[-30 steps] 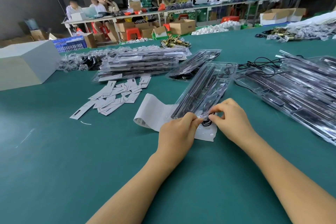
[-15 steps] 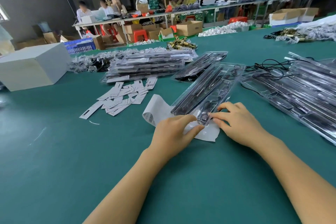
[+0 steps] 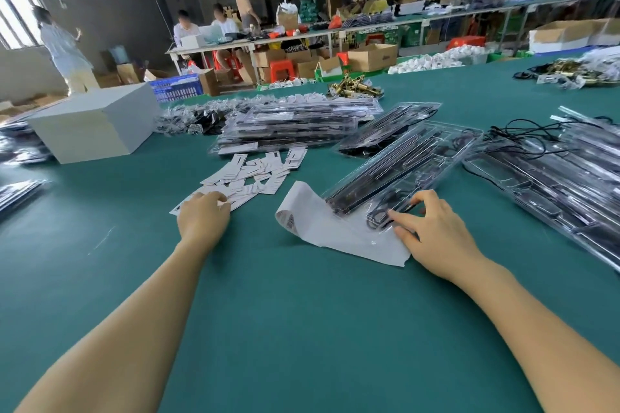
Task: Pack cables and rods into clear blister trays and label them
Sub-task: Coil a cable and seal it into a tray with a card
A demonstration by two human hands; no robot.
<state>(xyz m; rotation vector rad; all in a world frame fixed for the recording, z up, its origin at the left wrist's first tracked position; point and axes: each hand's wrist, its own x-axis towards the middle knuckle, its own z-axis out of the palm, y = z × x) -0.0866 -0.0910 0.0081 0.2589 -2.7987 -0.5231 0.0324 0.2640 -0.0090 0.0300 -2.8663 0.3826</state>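
Left hand (image 3: 203, 219): fingers curled onto the nearest card of the label pile (image 3: 250, 178); a closed pinch cannot be confirmed.
Right hand (image 3: 432, 231): fingertips pressed on the near end of the blister tray (image 3: 402, 166), nothing grasped.
Tray: filled, lying on the backing sheet (image 3: 322, 228), near the labels.
Advice: one card is best peeled singly while the tray is kept pinned.

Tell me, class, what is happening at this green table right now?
A person is packing clear blister trays. Their right hand holds down the near end of a filled tray lying on a white label sheet, while their left hand reaches onto the pile of loose paper labels. Finished trays are stacked behind.
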